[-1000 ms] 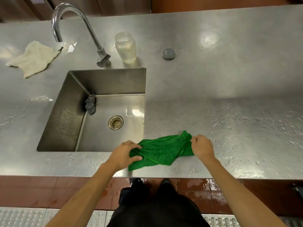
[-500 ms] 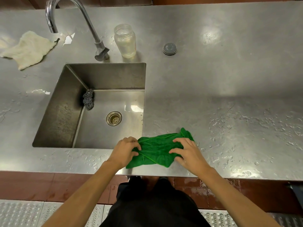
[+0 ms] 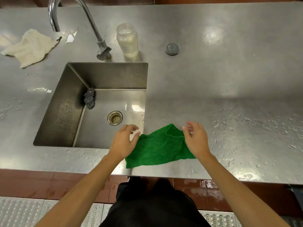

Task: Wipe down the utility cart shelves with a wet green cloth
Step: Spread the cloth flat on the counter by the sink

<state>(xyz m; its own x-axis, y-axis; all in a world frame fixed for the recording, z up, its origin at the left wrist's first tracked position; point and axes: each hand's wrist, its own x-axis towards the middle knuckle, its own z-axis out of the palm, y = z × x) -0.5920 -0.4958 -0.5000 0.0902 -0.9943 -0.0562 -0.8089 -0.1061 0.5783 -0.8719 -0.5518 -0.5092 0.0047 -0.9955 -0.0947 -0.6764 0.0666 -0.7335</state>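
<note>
Green microfibre cloth (image 3: 161,147) lies spread on the wet stainless-steel counter (image 3: 229,99), just beside the sink (image 3: 106,76); left hand (image 3: 124,143) and right hand (image 3: 196,140) flank it, fingers loose, gripping nothing.

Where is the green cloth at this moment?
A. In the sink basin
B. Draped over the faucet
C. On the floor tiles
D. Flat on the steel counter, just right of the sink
D: the green cloth lies spread on the counter near its front edge, its left end next to the right rim of the sink, and no part of it hangs into the basin.
</note>
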